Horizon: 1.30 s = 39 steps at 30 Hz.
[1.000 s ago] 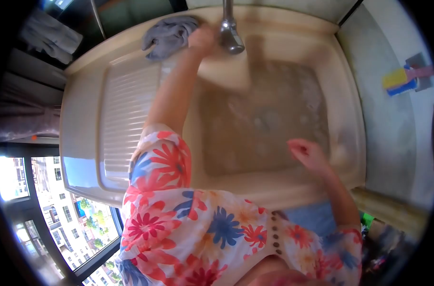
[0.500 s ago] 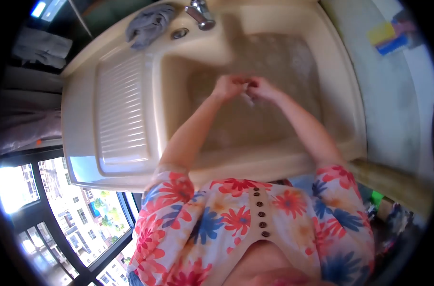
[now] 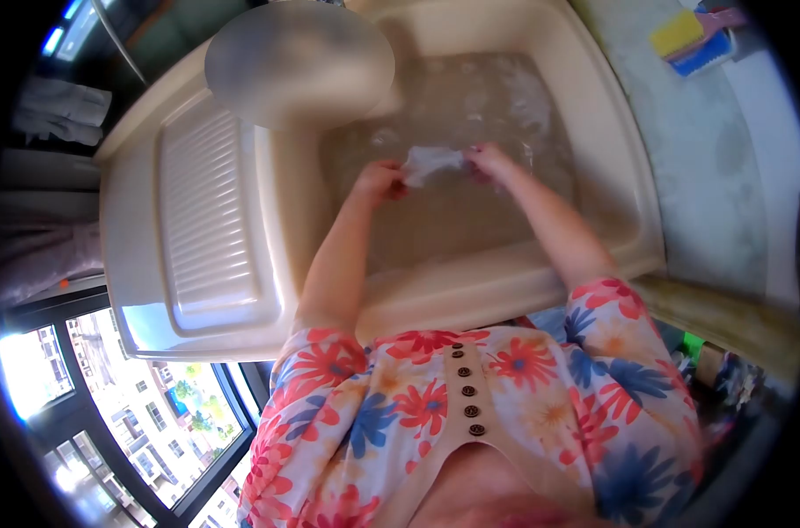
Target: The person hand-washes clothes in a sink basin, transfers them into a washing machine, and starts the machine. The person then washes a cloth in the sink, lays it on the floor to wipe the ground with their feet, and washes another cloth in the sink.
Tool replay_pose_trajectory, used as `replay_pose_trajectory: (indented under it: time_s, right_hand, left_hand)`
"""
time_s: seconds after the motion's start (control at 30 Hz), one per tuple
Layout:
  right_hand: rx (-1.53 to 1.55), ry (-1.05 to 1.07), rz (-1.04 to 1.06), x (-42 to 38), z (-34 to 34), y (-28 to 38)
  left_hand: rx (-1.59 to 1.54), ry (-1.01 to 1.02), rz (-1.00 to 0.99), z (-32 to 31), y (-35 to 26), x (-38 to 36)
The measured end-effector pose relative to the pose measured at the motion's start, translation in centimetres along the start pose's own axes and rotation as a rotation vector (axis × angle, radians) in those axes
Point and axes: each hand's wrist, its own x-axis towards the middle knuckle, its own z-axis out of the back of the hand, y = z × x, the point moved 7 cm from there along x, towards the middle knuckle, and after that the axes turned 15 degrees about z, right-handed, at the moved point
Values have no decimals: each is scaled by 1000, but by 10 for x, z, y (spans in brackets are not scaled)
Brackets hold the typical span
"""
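A small white cloth is spread between my two hands over murky water in the beige sink basin. My left hand is closed on the cloth's left end, and my right hand grips the opposite end. Small suds or bubbles float on the water beyond the hands. Parts of the fingertips are hidden by the cloth and by blur.
Left of the basin lies a ribbed washboard moulded into the sink. A blurred oval covers the tap area at the back. A yellow and blue brush or sponge sits on the right-hand counter. Windows stand at lower left.
My hands have moved apart, the left one toward the left and slightly nearer my body. The cloth, bunched up before, is now stretched out between them. The view has shifted slightly.
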Motion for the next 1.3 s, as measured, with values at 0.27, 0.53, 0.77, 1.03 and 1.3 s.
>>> replay_pose_trajectory:
  time_s: [0.27,0.53,0.77,1.03,1.3]
  right_hand:
    - [-656,-78,687,-29,-80,86]
    - [-67,34,42,-20,6,30]
    - [-37,135,67,-13,10,40]
    - [-3,137,216,-5,42,44]
    - [-99,233,35,-22,-17,36]
  left_hand:
    - [-726,313,-198,-40,-2,33]
    - [74,38,220,-27,11,-18]
    - [-275,122,-176,-29,-32,-26]
    - [494,-130,-489,-16,-59,-54]
    - [590,-466,-427,-30,-42,-35]
